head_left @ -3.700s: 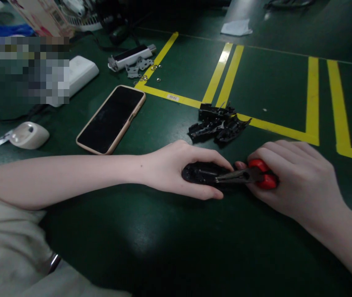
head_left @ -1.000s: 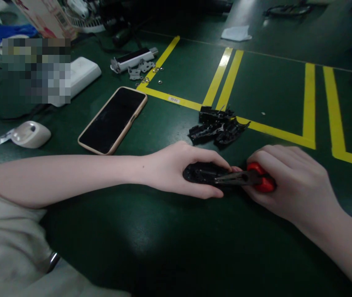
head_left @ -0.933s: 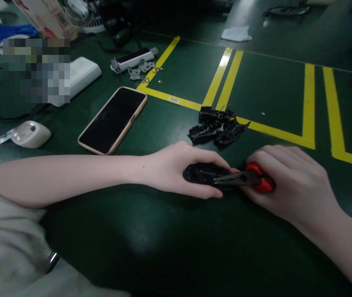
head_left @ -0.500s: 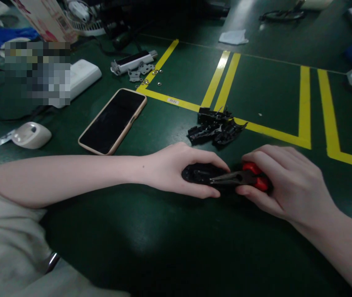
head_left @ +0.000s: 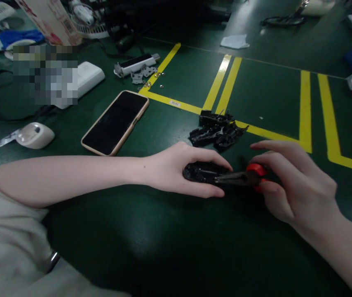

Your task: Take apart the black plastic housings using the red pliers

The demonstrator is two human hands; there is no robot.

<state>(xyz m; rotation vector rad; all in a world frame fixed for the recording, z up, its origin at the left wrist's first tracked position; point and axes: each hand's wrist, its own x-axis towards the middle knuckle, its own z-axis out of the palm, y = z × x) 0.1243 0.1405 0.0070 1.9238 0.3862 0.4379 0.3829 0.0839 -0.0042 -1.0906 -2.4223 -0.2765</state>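
Note:
My left hand (head_left: 184, 169) grips a dark, elongated black part (head_left: 199, 172) between thumb and fingers, low over the green table. From the right, my right hand (head_left: 290, 177) holds red-handled pliers (head_left: 240, 178), with some fingers lifted off the handles. The pliers' narrow metal jaws point left and lie over the right end of the black part; whether they pinch it cannot be made out. Just beyond my left hand lies a pile of black plastic pieces (head_left: 216, 128).
A phone (head_left: 116, 122) lies left of the pile, with a white mouse-like device (head_left: 36, 135) further left. Metal plates (head_left: 143, 74), small rings and a white-and-black device (head_left: 136, 65) sit behind. Yellow tape (head_left: 268, 133) marks the green table (head_left: 163, 247).
My right hand has shifted right and loosened, its fingers more spread around the pliers. The pliers have moved slightly right. My left hand keeps its grip.

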